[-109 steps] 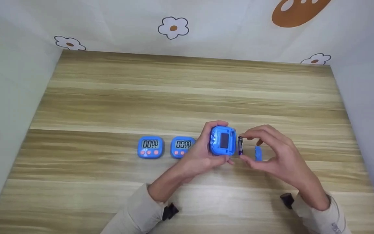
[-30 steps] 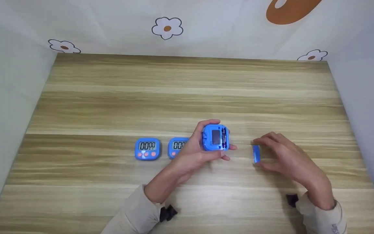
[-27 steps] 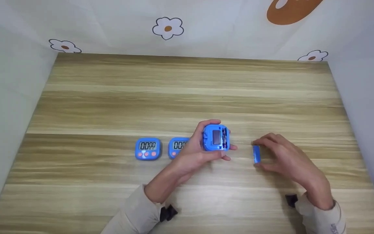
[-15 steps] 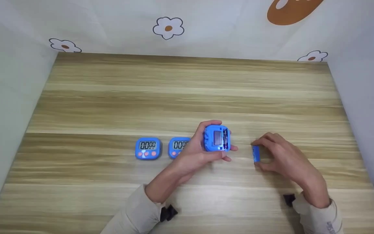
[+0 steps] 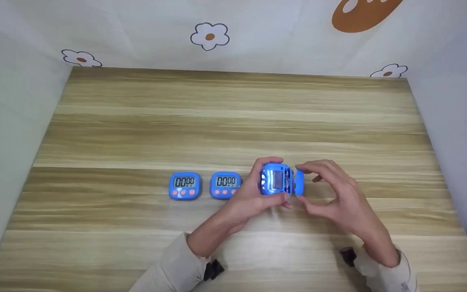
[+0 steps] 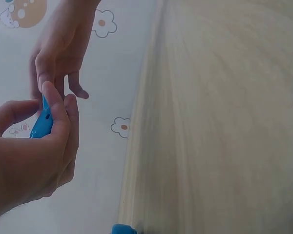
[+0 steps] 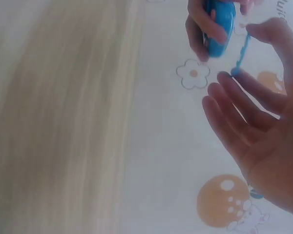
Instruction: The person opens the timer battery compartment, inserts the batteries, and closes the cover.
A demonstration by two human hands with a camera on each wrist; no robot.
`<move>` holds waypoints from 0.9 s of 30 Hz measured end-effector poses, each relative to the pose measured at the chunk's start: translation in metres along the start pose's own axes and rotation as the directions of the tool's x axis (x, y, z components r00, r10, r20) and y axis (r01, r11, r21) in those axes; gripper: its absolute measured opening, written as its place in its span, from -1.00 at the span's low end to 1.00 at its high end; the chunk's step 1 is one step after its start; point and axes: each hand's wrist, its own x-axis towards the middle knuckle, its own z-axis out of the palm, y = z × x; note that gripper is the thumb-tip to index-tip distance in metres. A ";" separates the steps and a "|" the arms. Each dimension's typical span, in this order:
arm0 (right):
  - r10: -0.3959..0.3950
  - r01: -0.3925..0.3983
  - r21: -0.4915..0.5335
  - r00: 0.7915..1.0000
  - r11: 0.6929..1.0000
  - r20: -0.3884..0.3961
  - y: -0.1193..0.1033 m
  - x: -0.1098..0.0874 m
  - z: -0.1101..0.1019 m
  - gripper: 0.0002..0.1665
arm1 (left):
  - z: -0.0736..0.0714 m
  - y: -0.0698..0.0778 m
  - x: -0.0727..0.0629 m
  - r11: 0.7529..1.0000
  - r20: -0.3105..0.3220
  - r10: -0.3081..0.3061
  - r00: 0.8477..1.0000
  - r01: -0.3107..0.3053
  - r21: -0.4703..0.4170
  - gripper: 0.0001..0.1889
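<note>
In the head view my left hand [image 5: 249, 198] grips a blue digital timer [image 5: 275, 178], its back turned up toward the camera. A dark battery [image 5: 287, 180] lies in the slot along the timer's right side. My right hand [image 5: 343, 194] pinches a blue battery cover [image 5: 299, 182] by its two ends, thumb below and fingers above. The cover stands just right of the slot. In the right wrist view the cover [image 7: 242, 53] is seen edge-on between thumb and fingertip, a small gap away from the timer [image 7: 221, 27].
Two more blue timers, a left one [image 5: 185, 185] and a middle one [image 5: 226, 185], lie face up on the wooden table [image 5: 233, 121], showing 00:00. A pale flower-printed backdrop [image 5: 266, 40] rises behind the table, with plain walls at both sides.
The battery went from my right hand into the timer's slot. My right hand then picked the cover up from the table and brought it left beside the timer, which moved slightly right.
</note>
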 end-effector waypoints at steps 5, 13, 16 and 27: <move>0.002 -0.002 -0.022 1.000 1.000 -0.014 -0.001 0.001 0.007 -0.21 | 0.001 -0.003 0.000 0.999 -0.015 -0.018 1.000 0.018 0.028 -0.28; 0.002 -0.002 -0.034 1.000 0.999 0.010 -0.001 0.000 0.010 -0.30 | 0.001 -0.006 0.000 0.999 -0.025 -0.033 0.999 0.034 0.020 -0.35; 0.006 -0.005 -0.024 1.000 1.000 0.011 -0.001 0.000 0.011 -0.30 | 0.001 -0.008 0.000 0.999 -0.041 -0.037 0.998 0.038 0.023 -0.37; 0.042 -0.042 0.051 0.999 0.998 -0.008 -0.020 0.007 0.006 -0.27 | 0.002 -0.006 0.000 0.997 -0.101 -0.029 0.994 0.036 0.070 -0.36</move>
